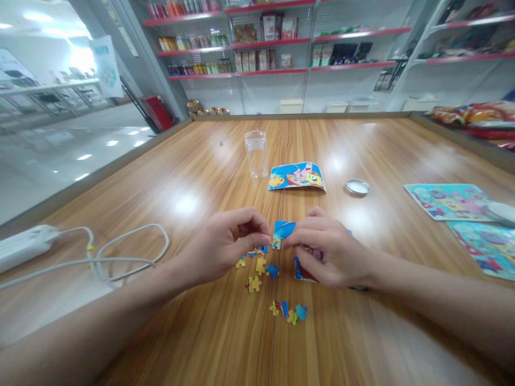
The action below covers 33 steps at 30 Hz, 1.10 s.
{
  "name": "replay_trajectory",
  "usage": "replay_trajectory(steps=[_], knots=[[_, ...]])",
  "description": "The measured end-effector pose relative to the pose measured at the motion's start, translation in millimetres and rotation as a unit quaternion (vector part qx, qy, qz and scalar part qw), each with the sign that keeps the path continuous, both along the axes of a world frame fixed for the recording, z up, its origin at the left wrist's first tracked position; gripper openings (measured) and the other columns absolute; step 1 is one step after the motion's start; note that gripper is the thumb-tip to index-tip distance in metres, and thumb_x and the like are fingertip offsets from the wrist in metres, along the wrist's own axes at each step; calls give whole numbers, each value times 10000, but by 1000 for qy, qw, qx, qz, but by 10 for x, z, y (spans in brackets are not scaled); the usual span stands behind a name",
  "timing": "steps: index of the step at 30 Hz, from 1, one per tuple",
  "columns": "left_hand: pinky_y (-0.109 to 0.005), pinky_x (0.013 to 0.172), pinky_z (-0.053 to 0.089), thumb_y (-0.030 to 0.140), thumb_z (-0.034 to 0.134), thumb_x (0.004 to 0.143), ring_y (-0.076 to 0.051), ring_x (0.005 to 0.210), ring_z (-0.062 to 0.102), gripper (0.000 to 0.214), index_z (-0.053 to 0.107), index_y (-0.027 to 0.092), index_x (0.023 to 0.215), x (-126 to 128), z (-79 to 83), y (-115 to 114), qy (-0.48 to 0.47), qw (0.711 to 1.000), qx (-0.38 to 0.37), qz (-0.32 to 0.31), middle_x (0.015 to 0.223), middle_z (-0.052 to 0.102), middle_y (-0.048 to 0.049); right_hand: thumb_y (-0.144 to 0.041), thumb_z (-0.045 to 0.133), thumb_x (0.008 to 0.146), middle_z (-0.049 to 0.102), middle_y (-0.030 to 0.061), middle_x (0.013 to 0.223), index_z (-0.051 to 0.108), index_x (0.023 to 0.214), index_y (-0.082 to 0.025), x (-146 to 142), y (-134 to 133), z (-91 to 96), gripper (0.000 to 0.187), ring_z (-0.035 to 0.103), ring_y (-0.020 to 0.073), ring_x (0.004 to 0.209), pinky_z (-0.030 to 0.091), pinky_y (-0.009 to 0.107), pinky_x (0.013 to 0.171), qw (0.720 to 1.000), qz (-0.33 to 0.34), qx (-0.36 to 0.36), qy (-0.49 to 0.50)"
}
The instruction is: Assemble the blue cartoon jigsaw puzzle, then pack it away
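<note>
My left hand (233,241) is closed in a pinch at the left edge of a partly joined jigsaw puzzle (284,229). Whatever its fingertips hold is hidden. My right hand (333,249) bends over the same puzzle and covers much of it, its fingers curled together against the blue part. Another dark red and blue part (301,271) shows below the right palm. Loose jigsaw pieces lie under and beside my left hand, among them a yellow piece (260,266), a blue piece (272,270) and a yellow-green piece (254,284). Several more, including a light blue piece (301,312), lie nearer me.
Beyond my hands stand a clear plastic jar (256,155) and a curled cartoon picture sheet (298,177). A round lid (358,186) lies to their right. Cartoon sheets (446,201) are at far right. A white power strip (28,246) and looped cable (132,228) lie left.
</note>
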<state>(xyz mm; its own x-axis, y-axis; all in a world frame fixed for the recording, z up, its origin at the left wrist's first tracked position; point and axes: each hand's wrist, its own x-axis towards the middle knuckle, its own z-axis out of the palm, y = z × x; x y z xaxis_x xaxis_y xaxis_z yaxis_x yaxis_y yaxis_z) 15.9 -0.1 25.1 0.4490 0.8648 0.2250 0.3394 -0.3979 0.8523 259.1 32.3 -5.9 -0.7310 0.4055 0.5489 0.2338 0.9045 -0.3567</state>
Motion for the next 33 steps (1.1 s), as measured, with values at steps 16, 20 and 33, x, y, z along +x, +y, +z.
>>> replay_trajectory(steps=[16,20,33], knots=[[-381,959,545,196,609,938,-200,1077,651,229,657,204,1162,107,-248,-42,89,986,142,-11,1127,701,-74,-323,651,912,712,8,742,735,828,-156,-9,105,73,205,604,112,665,444,246,599,937,-117,-305,126],[-436,1049,500,187,598,940,-237,1232,571,311,636,220,1247,121,-262,-34,108,974,190,-53,1288,628,-102,-353,677,897,724,21,777,735,874,-149,1,167,36,213,613,111,671,478,245,600,916,-95,-352,166],[-447,1093,471,158,536,957,-238,1287,516,460,500,236,1409,115,-281,-61,118,978,169,-43,1383,552,-103,-174,663,847,739,23,851,715,967,-157,14,101,-10,133,656,121,741,521,260,688,968,-89,-213,102]])
